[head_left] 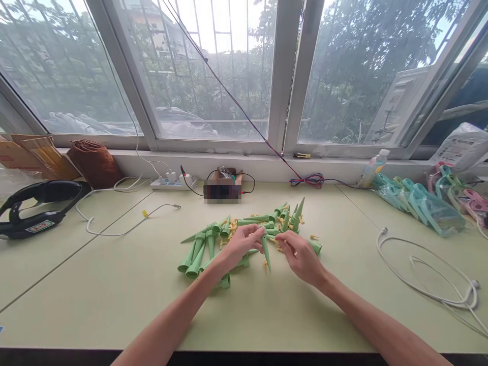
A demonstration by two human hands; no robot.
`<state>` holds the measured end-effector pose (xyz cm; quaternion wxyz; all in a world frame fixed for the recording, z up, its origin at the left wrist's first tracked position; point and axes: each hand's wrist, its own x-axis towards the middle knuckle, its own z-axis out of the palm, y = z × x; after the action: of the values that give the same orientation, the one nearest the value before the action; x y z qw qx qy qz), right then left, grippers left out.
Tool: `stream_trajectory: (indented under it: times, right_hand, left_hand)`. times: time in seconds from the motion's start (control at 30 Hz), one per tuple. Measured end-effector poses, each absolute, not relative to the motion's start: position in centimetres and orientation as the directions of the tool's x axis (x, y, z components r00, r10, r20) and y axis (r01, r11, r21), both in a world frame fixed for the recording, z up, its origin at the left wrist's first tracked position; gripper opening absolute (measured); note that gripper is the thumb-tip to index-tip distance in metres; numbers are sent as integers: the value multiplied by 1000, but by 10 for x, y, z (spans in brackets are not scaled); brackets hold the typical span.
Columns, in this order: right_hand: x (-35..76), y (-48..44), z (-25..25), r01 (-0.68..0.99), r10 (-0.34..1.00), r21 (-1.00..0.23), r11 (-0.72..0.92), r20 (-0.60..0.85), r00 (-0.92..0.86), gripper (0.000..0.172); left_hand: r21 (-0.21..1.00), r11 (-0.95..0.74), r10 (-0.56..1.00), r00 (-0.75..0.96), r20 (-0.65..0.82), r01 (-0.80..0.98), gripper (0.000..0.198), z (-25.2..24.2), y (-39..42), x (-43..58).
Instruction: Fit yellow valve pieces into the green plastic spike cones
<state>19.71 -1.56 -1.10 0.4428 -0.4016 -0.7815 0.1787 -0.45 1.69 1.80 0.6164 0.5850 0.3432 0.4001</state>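
A heap of green plastic cone spikes (213,241) and small yellow parts (313,237) lies mid-table on the pale green table (114,290). My left hand (241,244) pinches one green spike (266,251) by its wide end, tip pointing down toward me. My right hand (299,254) is just to its right, fingers curled together over the pile; what they hold, if anything, is too small to make out. Several more spikes (290,216) lie behind both hands.
A black headset (36,208) lies at far left beside cardboard and a brown roll (94,161). A power strip (173,182), a small box (223,189) and cables sit by the window sill. Bagged teal hangers (419,203) and a white cable (430,277) lie at right.
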Motion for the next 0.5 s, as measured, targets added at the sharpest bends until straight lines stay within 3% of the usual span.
stream_trajectory:
  times: [0.2, 0.5]
  right_hand:
    - [197, -17, -11, 446, 783, -648, 618, 561, -270, 21]
    - [196, -19, -9, 436, 787, -661, 610, 570, -236, 18]
  left_hand:
    - [997, -58, 915, 402, 33, 49, 43, 26, 12, -1]
    - [996, -88, 902, 425, 76, 9, 51, 19, 15, 2]
